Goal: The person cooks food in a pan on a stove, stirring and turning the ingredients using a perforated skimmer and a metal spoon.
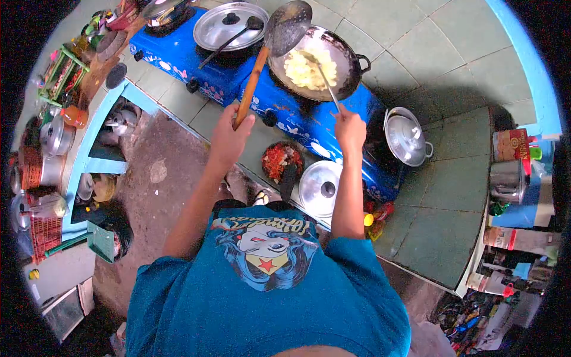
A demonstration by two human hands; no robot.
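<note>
Pale yellow pieces (300, 71) sit heaped in the wok (350, 64), and all eyes go there! Far left, a lidded pan (213, 27) rests on the blue stove (289, 128), a black utensil (254, 23) across its lid. Next along, the left hand (231, 135) has its fingers wrapped round the wooden handle of a skimmer (289, 27), which slants forward and right, its perforated head at the wok's left rim (touching or just above, I cannot tell). Centre stage, the heap lies ahead of both hands and between them, roundish, with no clear long axis. Then the right hand (350, 128), the nearer one, curls around a metal-handled utensil (328, 83) that slants forward and left, its far end in among the pieces! Furthest right stands a silver pot (407, 138), lid on.
</note>
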